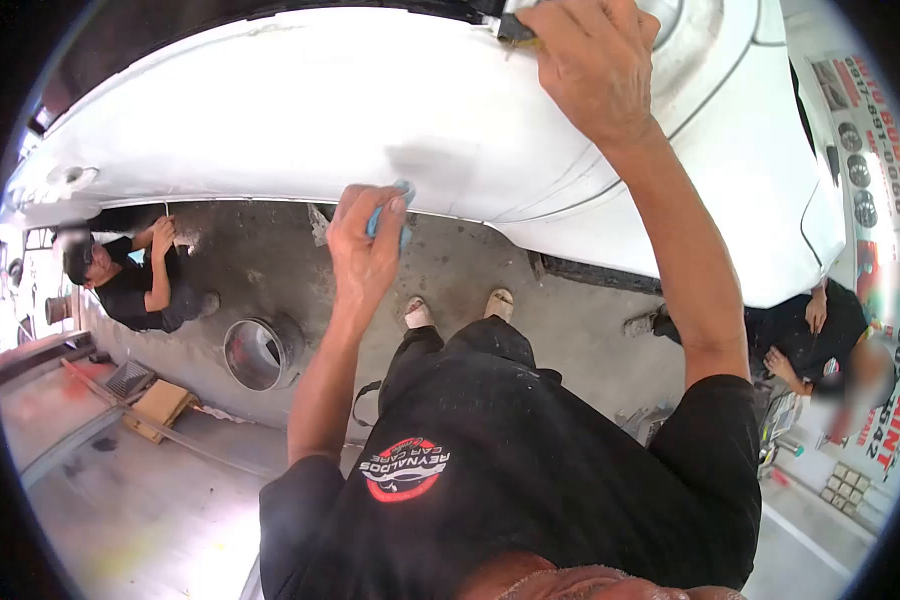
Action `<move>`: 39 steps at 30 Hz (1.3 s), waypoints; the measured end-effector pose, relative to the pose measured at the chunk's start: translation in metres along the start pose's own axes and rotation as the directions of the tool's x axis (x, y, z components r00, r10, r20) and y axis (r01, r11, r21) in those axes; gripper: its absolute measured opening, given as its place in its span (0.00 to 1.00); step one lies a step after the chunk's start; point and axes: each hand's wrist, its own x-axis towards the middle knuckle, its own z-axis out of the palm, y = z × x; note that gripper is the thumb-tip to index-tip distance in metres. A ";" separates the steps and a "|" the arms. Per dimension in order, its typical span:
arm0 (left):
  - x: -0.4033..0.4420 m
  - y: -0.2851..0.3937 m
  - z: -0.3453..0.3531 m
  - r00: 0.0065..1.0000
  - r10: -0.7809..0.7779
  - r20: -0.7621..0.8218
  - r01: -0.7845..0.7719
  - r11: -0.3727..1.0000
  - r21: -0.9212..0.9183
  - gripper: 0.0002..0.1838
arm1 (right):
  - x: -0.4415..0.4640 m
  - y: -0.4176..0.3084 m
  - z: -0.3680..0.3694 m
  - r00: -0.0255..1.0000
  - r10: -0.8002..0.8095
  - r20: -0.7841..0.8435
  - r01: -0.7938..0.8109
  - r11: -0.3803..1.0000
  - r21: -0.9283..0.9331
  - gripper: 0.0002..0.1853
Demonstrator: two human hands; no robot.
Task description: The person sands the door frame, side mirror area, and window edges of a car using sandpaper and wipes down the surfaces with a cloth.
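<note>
A white car body panel (270, 110) stretches across the top, with greyish smudges on its surface. My left hand (363, 240) is closed around a small light-blue pad (406, 188), close to the panel's lower edge. Whether it is sponge or cloth, I cannot tell. Farther up and to the right, my right hand (598, 65) has its fingers curled at the panel's upper part. A small black object (515, 30) with a yellowish edge shows by its thumb side. The fingers hide most of what the right hand grips.
A co-worker in black (135, 280) crouches at the left by the car. Another person (820, 335) is low at the right near a lettered banner (885, 200). A round metal drum (255, 355) and a tan block (160, 408) lie left of my feet.
</note>
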 end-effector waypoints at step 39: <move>0.052 0.200 0.112 1.000 -0.005 -0.017 -0.007 0.764 -0.646 0.13 | -0.113 -0.031 -0.138 0.321 0.550 0.771 -0.559 -0.547 0.623 0.49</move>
